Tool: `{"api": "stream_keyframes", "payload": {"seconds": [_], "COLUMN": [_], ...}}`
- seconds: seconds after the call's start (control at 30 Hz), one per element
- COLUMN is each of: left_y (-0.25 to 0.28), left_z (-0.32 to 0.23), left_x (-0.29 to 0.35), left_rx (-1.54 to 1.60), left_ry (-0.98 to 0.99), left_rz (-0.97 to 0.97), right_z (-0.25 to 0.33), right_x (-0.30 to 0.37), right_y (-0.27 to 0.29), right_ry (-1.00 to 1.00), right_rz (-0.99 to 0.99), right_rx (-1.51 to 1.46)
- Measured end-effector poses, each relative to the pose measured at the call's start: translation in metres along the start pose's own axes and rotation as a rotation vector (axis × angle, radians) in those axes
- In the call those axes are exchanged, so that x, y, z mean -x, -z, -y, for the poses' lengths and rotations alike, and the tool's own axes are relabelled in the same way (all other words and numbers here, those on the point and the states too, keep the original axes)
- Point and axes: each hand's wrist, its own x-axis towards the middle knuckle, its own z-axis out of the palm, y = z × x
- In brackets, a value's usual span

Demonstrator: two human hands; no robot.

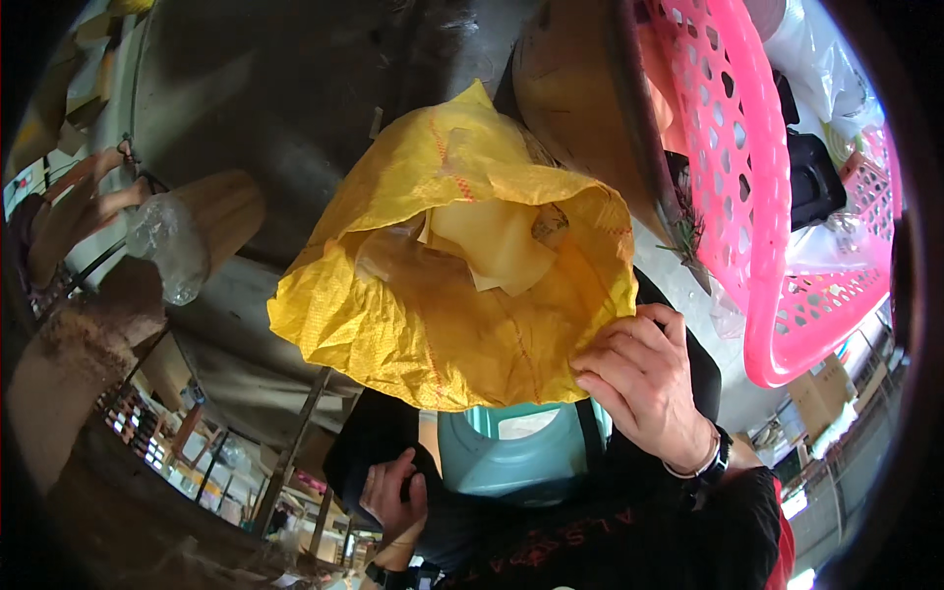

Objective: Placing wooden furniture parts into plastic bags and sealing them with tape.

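A yellow woven sack (393,339) stands in front of me, its wide mouth turned toward me. Inside lie pale yellow sheets (492,241) that look like paper or thin film, and a piece of clear plastic (403,254). My right hand (639,379) pinches the sack's rim at its near right side, thumb and fingers closed on the fabric. Lower down, my left hand (395,497) rests by my dark-clothed knee, away from the sack. Its fingers are loosely bent and apart, with nothing seen in them. The sack's bottom is hidden.
A pink plastic basket (772,197) with plastic bags and a black tray (814,182) stands at the right. Beside it is a large brown container (580,88). A teal plastic stool (511,452) is between my legs. Cartons and shelves line the left.
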Motion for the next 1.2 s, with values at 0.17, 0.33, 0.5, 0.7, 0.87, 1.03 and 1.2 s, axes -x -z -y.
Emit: {"api": "stream_keyframes", "payload": {"seconds": [0.17,0.33,0.5,0.7,0.87,1.03,1.2], "left_y": [-0.007,-0.013,-0.015,0.0,-0.021,-0.023,-0.025], "left_z": [-0.002,0.004,0.001,-0.061,-0.035,-0.037,-0.049], "left_x": [0.003,0.007,-0.027,-0.167,-0.177,-0.162,-0.153], "left_rx": [0.018,0.042,0.499,1.074,0.678,0.492,0.349], "left_ry": [-0.008,-0.033,0.16,0.248,0.273,0.073,0.035], "left_rz": [-0.039,-0.106,-0.164,-0.341,-0.502,-0.493,-0.545], "right_z": [0.001,0.004,0.011,0.002,0.049,0.041,0.027], "right_x": [0.001,-0.005,-0.017,-0.005,-0.002,-0.088,-0.135], "right_y": [0.0,-0.007,-0.025,-0.026,-0.02,-0.051,-0.111], "right_ry": [0.084,0.211,0.283,0.263,0.317,0.514,0.42], "right_rz": [-0.019,-0.142,-0.279,-0.396,-0.471,-0.315,-0.048], "right_rx": [-0.011,-0.032,-0.077,0.036,0.171,0.347,0.469]}}
